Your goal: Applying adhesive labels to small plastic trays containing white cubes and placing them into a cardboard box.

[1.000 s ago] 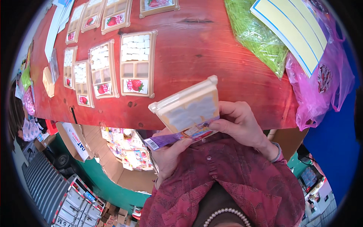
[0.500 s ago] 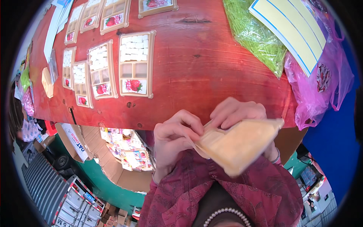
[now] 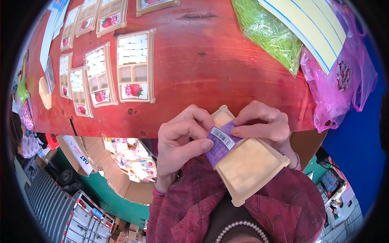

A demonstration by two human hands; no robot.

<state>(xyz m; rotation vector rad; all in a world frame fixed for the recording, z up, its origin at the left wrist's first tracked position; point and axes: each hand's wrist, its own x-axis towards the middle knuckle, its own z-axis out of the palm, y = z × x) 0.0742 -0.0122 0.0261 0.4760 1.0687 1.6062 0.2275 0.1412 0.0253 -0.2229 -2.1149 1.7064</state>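
Note:
In front of my chest, just off the table's near edge, I hold a flat beige tray tilted, its smooth side showing. A purple paper label with a barcode lies across the tray's upper part. My left hand is closed, with its thumb pressing the label's left edge against the tray. From the other side, my right hand pinches the label's upper right end and the tray rim between thumb and fingers. The tray's far face is hidden.
Several beige compartment trays with white pieces and strawberry-picture cards sit at the left of the red table. Farther right are a bag of green shreds, cream sheets and a pink plastic bag. Below the table stands an open cardboard box holding colourful packets.
The tray has turned and tipped so the purple label with the barcode now shows. My right hand has shifted slightly right, its thumb and fingers now at the label.

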